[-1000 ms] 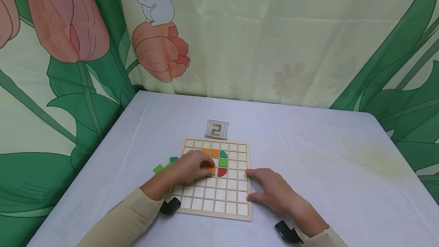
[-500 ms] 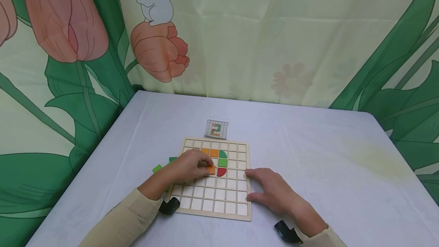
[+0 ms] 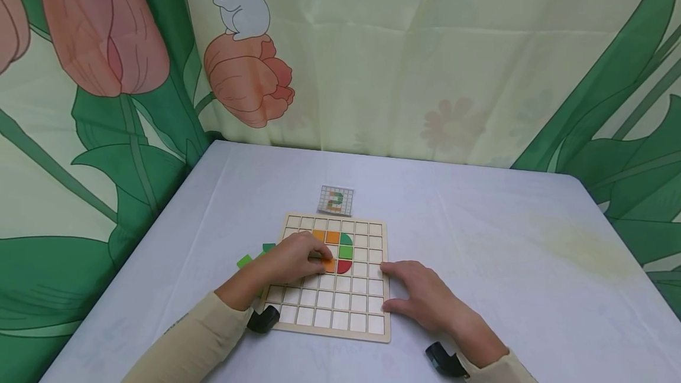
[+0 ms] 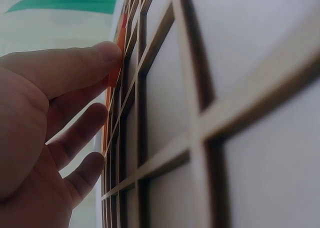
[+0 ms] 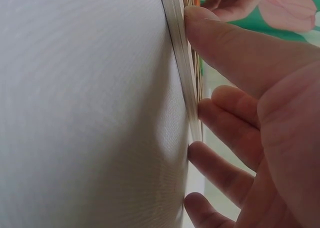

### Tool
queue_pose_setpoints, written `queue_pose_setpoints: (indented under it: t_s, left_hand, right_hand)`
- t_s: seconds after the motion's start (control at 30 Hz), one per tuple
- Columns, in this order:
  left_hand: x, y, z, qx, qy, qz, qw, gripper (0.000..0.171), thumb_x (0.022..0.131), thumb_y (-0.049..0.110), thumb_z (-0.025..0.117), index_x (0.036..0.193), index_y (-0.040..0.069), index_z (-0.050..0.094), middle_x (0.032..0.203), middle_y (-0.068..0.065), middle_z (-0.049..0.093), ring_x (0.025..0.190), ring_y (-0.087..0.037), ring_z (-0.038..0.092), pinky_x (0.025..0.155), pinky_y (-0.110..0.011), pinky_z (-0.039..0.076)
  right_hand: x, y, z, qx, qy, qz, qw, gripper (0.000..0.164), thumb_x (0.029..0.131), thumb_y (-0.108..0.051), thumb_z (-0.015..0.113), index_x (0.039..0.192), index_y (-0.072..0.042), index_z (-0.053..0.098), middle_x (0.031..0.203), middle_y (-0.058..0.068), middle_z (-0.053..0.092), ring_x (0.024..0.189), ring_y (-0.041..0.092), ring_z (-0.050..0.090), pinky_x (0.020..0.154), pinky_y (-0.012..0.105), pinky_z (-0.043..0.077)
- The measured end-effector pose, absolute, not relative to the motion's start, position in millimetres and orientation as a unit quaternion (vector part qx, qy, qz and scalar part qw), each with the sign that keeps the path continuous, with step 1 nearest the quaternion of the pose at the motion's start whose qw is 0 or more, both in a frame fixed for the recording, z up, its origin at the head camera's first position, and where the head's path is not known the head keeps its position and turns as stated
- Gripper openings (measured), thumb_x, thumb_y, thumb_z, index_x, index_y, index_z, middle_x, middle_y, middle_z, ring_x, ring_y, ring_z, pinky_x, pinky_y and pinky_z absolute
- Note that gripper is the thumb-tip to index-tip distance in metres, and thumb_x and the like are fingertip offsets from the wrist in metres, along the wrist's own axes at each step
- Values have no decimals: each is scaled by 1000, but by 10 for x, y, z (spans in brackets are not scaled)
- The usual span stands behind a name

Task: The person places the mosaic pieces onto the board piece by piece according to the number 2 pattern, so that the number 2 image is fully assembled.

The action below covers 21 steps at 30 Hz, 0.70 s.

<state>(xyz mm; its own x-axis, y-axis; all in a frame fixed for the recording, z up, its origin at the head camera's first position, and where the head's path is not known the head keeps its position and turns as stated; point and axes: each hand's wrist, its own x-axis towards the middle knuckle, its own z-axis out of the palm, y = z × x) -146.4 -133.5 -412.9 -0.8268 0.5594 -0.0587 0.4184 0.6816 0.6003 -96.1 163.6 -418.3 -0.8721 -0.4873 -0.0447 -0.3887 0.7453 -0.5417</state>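
Observation:
A wooden grid board lies on the white table. Thumb and fingers of my left hand pinch an orange square tile at a cell left of a red quarter-round tile. In the left wrist view, that orange tile is seen edge-on against the grid. Further up sit two orange tiles, a green quarter-round tile and a light green square. My right hand rests its fingertips and thumb on the board's right edge, fingers spread. Some cells are hidden beneath my left hand.
Behind the board lies a small pattern card showing a coloured figure on a grid. Loose green tiles lie to the left of the board, partly covered by my left arm. A printed curtain hangs behind the table.
The pinched orange tile has shifted slightly within my left fingers and now looks lined up with its cell. My right hand stays in place at the board's edge.

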Motion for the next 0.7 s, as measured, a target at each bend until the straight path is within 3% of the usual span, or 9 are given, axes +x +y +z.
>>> queue_pose_setpoints:
  t_s: [0.47, 0.7]
  left_hand:
    - [-1473, -1332, -4136, 277, 908, 288, 126, 17, 88, 17, 78, 105, 19, 77, 100, 14, 70, 98, -13, 56, 86, -34, 47]
    - [-1473, -1336, -4136, 270, 906, 297, 134, 21, 89, 15, 77, 110, 16, 77, 107, 10, 70, 107, -17, 57, 94, -38, 47]
  right_hand:
    - [-974, 1641, -4194, -240, 929, -268, 87, 62, 82, -28, 83, 136, -7, 59, 134, 6, 60, 128, 31, 51, 106, 52, 39]
    - [-974, 1641, -4199, -239, 929, -270, 88, 62, 82, -28, 83, 136, -7, 59, 134, 7, 60, 128, 31, 50, 106, 52, 38]
